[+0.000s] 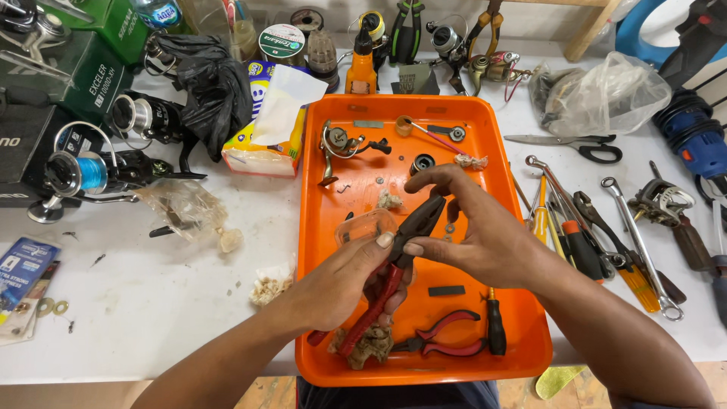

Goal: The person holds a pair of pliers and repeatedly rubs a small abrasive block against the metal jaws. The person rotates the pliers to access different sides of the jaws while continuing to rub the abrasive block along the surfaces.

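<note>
Seemingly mid-job, the left hand (pixel 344 284) grips red-handled pliers (pixel 394 273), whose jaws hold a small part, hard to see. The right hand (pixel 473 238) pinches at it; reel pieces (pixel 341 144) lie loose on the orange tray (pixel 318 227).

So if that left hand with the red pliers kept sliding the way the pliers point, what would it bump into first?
The left hand aims its red-handled pliers up and to the right. First in that line are the right hand's fingers, curled over the pliers' nose. Depth is unclear, but they look almost touching.
</note>
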